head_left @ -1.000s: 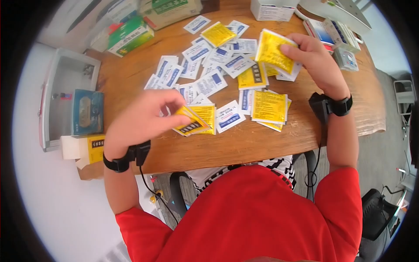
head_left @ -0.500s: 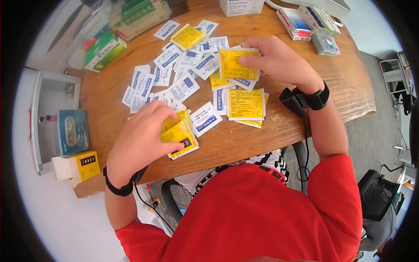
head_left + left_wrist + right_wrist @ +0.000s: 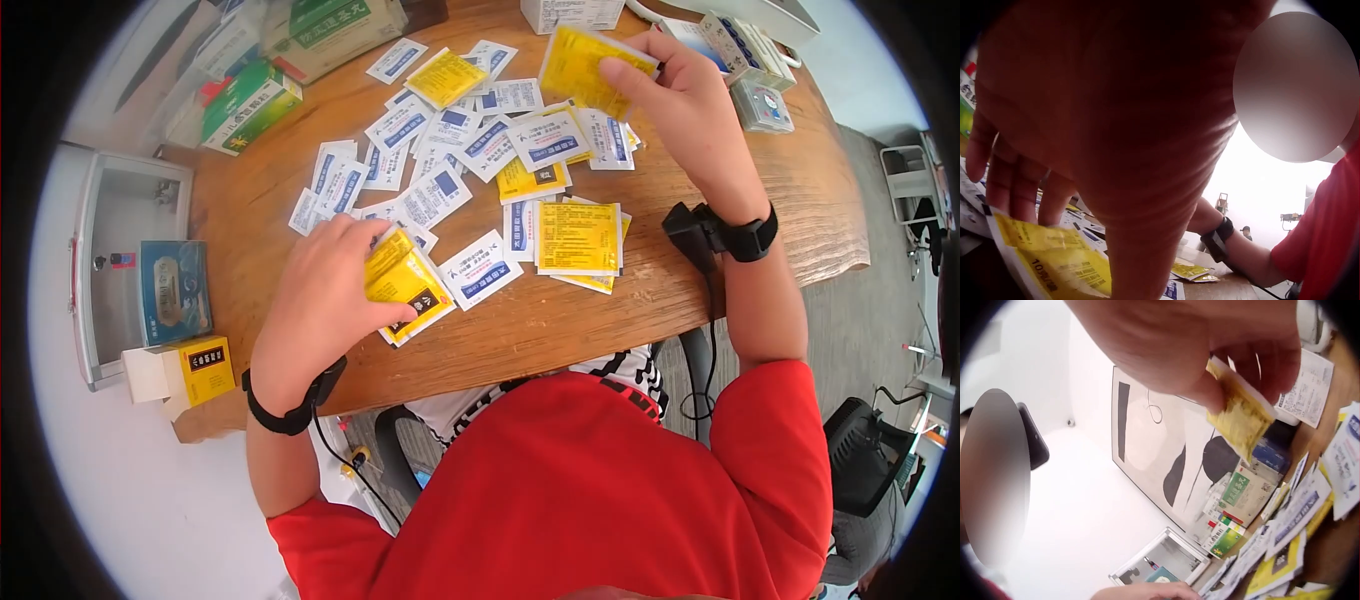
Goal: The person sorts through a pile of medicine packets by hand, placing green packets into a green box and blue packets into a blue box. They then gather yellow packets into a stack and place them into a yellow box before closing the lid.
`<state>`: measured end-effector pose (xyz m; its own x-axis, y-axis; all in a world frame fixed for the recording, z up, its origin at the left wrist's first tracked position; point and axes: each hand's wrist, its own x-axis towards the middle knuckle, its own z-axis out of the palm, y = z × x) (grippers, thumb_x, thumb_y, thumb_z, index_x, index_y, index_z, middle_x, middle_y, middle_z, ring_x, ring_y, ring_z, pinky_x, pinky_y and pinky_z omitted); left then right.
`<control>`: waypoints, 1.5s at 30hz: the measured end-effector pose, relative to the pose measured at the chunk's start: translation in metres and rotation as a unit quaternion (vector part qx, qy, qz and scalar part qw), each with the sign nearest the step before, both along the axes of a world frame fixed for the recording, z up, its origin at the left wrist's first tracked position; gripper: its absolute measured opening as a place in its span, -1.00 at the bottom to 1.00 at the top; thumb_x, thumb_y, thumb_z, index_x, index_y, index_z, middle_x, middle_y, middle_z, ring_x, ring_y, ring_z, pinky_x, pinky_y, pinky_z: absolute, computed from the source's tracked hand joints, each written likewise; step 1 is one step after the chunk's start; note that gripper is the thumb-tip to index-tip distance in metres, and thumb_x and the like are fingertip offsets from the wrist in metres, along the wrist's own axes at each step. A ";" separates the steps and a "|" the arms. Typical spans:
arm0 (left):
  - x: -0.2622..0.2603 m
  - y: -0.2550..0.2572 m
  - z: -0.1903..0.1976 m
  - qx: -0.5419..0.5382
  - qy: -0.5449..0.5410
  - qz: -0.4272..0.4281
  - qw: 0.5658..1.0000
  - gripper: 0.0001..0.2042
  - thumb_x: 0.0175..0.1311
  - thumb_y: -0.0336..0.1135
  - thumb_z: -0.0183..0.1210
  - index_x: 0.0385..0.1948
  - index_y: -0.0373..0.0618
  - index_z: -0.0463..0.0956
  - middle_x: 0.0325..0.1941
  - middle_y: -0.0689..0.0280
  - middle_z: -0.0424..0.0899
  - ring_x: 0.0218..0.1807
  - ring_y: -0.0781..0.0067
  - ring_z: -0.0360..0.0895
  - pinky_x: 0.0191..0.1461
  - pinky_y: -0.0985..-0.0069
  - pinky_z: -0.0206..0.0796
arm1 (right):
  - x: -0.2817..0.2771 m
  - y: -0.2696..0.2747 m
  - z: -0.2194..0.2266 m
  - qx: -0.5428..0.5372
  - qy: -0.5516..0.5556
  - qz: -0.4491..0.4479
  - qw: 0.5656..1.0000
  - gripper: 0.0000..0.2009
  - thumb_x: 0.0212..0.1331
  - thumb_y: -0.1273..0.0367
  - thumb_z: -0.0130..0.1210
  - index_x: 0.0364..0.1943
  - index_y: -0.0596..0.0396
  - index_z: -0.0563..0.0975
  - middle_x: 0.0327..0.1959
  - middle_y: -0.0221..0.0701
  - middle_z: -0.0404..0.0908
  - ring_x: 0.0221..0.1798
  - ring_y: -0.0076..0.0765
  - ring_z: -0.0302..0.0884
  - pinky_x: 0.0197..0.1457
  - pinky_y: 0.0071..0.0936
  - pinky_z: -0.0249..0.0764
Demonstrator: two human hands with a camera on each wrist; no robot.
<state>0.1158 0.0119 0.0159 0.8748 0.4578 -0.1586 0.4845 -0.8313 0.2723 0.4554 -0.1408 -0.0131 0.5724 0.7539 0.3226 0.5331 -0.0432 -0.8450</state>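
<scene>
Above the far side of the pile, my right hand [image 3: 685, 105] pinches a yellow sachet [image 3: 590, 72] between thumb and fingers. The right wrist view also shows this yellow sachet [image 3: 1241, 415] raised off the table. Near the table's front left, my left hand [image 3: 325, 295] grips a small stack of yellow sachets [image 3: 425, 300], thumb at the near edge and fingers at the far side. White-and-blue sachets [image 3: 435, 197] lie scattered between the hands. Another stack of yellow sachets [image 3: 580, 240] lies at the front, right of a single white-and-blue sachet [image 3: 482, 270].
Medicine boxes stand along the back: a green box [image 3: 250, 105], a larger carton [image 3: 335, 30] and a white box [image 3: 572, 12]. More boxes [image 3: 745, 45] lie at the back right. A blue box [image 3: 175, 290] and an opened yellow box [image 3: 205, 370] are at the left edge.
My left hand has brought its tilted yellow sachet down flat on the stack there. My right hand went down over the pile, then rose toward the back with a yellow sachet. The head view shifted.
</scene>
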 end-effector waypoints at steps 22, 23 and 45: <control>0.013 0.072 -0.022 -0.639 -0.426 0.241 0.594 -0.49 0.64 -0.27 0.02 0.53 -0.26 0.26 0.51 -0.16 0.52 0.44 -0.17 0.58 0.42 -0.15 0.57 | -0.042 -0.031 0.017 -0.321 -0.185 0.318 0.873 -0.72 0.01 0.44 0.48 -0.36 0.13 0.52 -0.07 -0.27 0.60 0.01 0.03 0.60 0.05 -0.13 0.50; 0.018 0.071 -0.028 -0.648 -0.423 0.234 0.589 -0.49 0.64 -0.27 0.02 0.53 -0.26 0.26 0.51 -0.16 0.52 0.44 -0.17 0.58 0.42 -0.15 0.57 | -0.040 -0.030 0.017 -0.331 -0.186 0.309 0.872 -0.72 0.01 0.44 0.48 -0.36 0.13 0.52 -0.07 -0.27 0.60 0.01 0.03 0.60 0.05 -0.13 0.50; 0.041 0.019 -0.052 -0.768 -0.299 0.154 0.545 -0.42 0.73 0.01 -0.05 0.65 0.01 0.19 0.25 -0.03 0.70 0.25 -0.03 0.74 0.04 0.07 0.80 | -0.002 0.007 0.000 -0.201 0.146 0.297 0.922 -0.74 0.20 0.57 0.45 -0.29 0.04 0.52 -0.30 -0.65 0.57 -0.27 -0.72 0.44 -0.25 -0.62 0.34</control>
<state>0.1572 0.0304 -0.0366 0.8998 0.3260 -0.2899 -0.0207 0.6957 0.7180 0.4530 -0.1336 -0.0132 0.0377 0.9873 -0.1541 0.3165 -0.1580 -0.9353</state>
